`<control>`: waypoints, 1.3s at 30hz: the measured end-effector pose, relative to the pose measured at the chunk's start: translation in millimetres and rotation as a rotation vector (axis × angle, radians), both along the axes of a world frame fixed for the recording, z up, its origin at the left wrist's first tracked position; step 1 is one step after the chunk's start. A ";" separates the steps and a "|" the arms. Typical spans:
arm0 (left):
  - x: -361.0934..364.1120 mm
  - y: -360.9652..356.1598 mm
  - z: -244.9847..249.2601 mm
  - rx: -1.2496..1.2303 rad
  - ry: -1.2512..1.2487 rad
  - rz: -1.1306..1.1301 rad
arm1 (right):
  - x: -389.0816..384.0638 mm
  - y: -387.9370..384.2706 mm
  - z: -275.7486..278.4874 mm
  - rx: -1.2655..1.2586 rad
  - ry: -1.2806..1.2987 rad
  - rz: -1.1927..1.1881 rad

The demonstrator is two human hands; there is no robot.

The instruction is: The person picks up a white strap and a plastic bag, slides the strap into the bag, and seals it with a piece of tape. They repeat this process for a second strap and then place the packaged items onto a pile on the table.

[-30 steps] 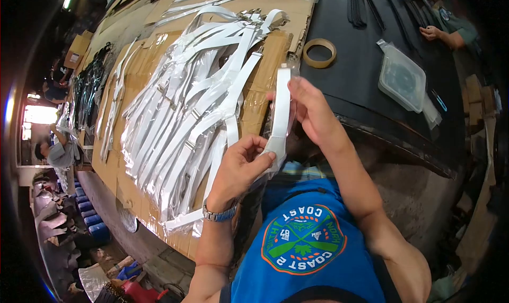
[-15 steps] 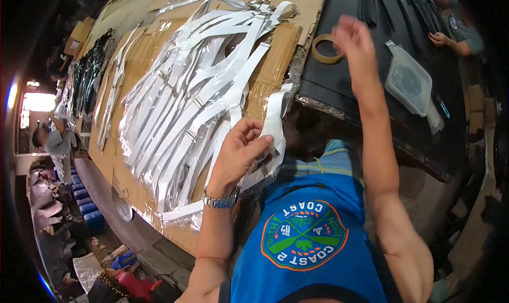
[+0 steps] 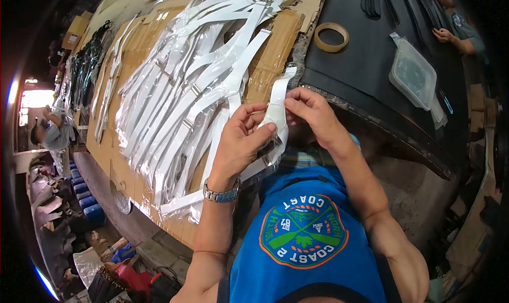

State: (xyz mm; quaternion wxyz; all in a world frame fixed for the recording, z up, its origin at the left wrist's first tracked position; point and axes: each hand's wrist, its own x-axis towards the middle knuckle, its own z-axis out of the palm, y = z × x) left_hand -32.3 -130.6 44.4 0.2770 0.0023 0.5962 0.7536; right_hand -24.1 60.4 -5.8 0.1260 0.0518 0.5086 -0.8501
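The strap (image 3: 278,92) lies between the two hands, its long axis running from the patch (image 3: 274,113) up toward 12 to 1 o'clock, where its far end reaches the gap between cardboard (image 3: 108,157) and black table (image 3: 352,72). The left hand (image 3: 239,141) comes in from 7 o'clock and pinches the patch, thumb on top, fingers curled beneath. The right hand (image 3: 317,116) comes in from 4 o'clock, narrow, thumb and fingertips close together at the strap's right edge, just above the patch; whether they grip it, I cannot tell. Both hands are near the patch, and neither is at the strap's far end. Clear plastic (image 3: 273,155) hangs below, toward 6 o'clock.

From the hands, the heap of white straps (image 3: 204,93) spreads at 10 o'clock, the tape roll (image 3: 318,40) lies at 1 and the tub (image 3: 415,72) at 2. Farther out that way, a co-worker's hand (image 3: 443,35) is beside black strips (image 3: 372,7).
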 end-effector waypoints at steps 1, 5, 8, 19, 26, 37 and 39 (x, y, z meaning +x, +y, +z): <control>0.6 -0.4 1.4 -0.005 0.004 -0.004 | 0.7 2.0 1.8 -0.007 -0.011 0.014; 1.5 -1.3 2.8 -0.034 0.016 -0.020 | 6.5 2.7 5.7 0.008 -0.047 0.049; 0.7 -1.8 -0.5 -0.066 0.044 -0.025 | 9.8 0.3 1.1 0.023 -0.026 0.081; 2.7 -0.6 -3.9 -0.086 0.106 0.031 | 17.3 -7.2 4.7 0.079 -0.006 0.100; 4.3 -0.2 -3.9 -0.113 0.152 0.070 | 21.2 -12.1 0.6 0.047 0.036 0.082; 2.9 -7.2 9.6 -0.178 0.074 -0.035 | 14.9 -6.5 7.5 0.145 0.144 0.022; 1.7 -10.8 7.7 -0.221 0.051 -0.075 | 13.4 -8.1 7.4 0.128 0.156 0.027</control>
